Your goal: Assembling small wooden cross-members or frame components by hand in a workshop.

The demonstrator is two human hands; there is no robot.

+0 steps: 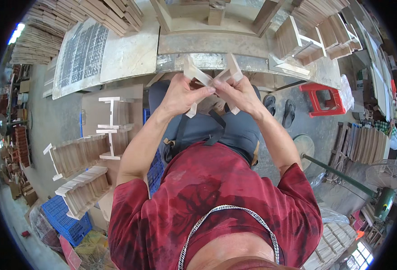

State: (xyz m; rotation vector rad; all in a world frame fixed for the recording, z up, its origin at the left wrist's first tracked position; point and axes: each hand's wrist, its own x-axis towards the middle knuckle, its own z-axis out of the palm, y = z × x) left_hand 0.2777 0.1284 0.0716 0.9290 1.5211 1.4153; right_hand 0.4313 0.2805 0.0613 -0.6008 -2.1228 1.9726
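Both hands are in front of my lap, close together, with the thumbs almost meeting. My left hand [180, 95] is closed round a pale wooden piece [191, 67], which juts out above and below the fingers. A second pale wooden piece [232, 67] is gripped in my right hand [241, 95], and its lower end shows under the palm. The inner ends of the two pieces come together between the hands; whether they touch or are joined, I cannot tell. Just beyond the fingertips runs the near edge of the workbench [212, 44].
At left stand rows of I-shaped wooden parts [79, 155] near a blue plastic crate [65, 218]. More wooden frames [300, 38] sit on the bench at right. A red stool [323, 100], sandals [288, 112] and a green-poled fan [342, 175] are on the right-hand floor.
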